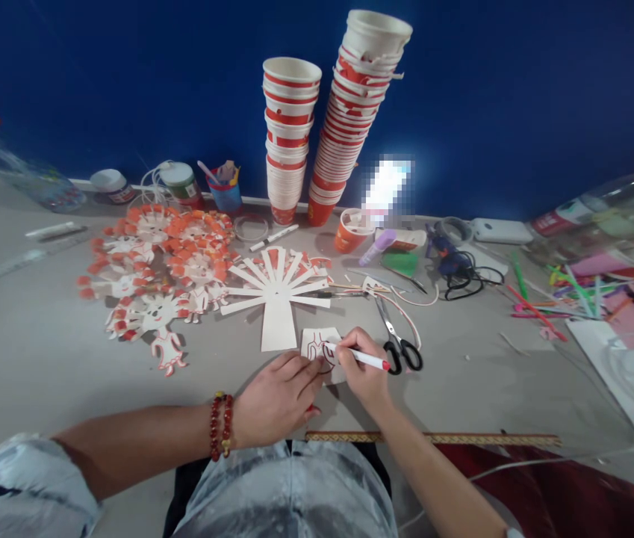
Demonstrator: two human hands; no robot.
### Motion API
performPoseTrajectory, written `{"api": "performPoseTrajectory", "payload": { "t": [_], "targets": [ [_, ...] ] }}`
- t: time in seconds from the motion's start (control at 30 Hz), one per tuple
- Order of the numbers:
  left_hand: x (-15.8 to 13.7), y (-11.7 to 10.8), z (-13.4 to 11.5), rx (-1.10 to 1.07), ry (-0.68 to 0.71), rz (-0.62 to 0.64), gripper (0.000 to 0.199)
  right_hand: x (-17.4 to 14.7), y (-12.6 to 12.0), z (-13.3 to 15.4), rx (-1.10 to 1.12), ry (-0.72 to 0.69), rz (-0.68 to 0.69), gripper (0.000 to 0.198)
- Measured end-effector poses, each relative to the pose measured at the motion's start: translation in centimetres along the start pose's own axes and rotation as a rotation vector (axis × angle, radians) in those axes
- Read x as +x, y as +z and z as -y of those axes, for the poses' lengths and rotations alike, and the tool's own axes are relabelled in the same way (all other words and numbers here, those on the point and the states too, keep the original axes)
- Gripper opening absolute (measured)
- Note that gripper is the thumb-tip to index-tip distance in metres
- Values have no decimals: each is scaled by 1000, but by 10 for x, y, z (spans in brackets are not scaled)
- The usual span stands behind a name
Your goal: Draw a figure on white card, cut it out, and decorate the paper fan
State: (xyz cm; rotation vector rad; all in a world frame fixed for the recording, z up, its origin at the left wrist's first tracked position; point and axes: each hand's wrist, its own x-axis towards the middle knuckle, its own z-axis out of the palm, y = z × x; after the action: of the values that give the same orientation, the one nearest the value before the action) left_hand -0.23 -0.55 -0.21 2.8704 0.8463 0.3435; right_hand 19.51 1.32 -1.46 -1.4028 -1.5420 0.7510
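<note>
My right hand (366, 366) is closed around a white marker (367, 359) with a red end. The marker's tip rests on a small piece of white paper (342, 373) bearing dark red drawn outlines. My left hand (280, 388) lies flat with its fingers over the paper's left and lower part, hiding some of the drawing. By its thumb shows a small red thing (312, 410) that I cannot make out. Just beyond the paper lies a white fan-shaped paper cutout (278, 317) with strips spread out at the top. Scissors with black handles (398, 347) lie to the right of my right hand.
Two tall stacks of paper cups (286, 175) (344, 127) stand against the blue wall. Decorated paper figures (168, 329) are heaped at left. A glue stick (378, 246), an orange cup (350, 232) and cords (462, 276) sit behind. Colourful scraps (619, 291) cover the right.
</note>
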Motion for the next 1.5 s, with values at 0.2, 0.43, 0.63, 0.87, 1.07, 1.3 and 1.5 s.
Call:
{"api": "performPoseTrajectory", "payload": {
  "t": [0.2, 0.43, 0.63, 0.87, 1.07, 1.3, 1.5],
  "targets": [
    [0, 2, 0, -3, -13, 3, 50, 1, 0, -1, -11, -4, 4, 17],
    [-1, 3, 0, 8, 2, 2, 50, 0, -1, -2, 3, 25, -46, 14],
    [0, 2, 0, 6, -4, -6, 54, 0, -1, 1, -15, -25, 90, 13],
    [0, 3, 0, 6, -1, -20, 50, 0, -1, -2, -45, -12, 141, 12],
    [0, 3, 0, 4, -9, 2, 54, 1, 0, -2, -60, -9, 154, 12],
    [0, 2, 0, -11, -8, 4, 52, 1, 0, 0, -5, 20, 108, 12],
    [-2, 0, 0, 7, 13, 14, 50, 0, -2, 4, 187, 106, -16, 11]
  ]
}}
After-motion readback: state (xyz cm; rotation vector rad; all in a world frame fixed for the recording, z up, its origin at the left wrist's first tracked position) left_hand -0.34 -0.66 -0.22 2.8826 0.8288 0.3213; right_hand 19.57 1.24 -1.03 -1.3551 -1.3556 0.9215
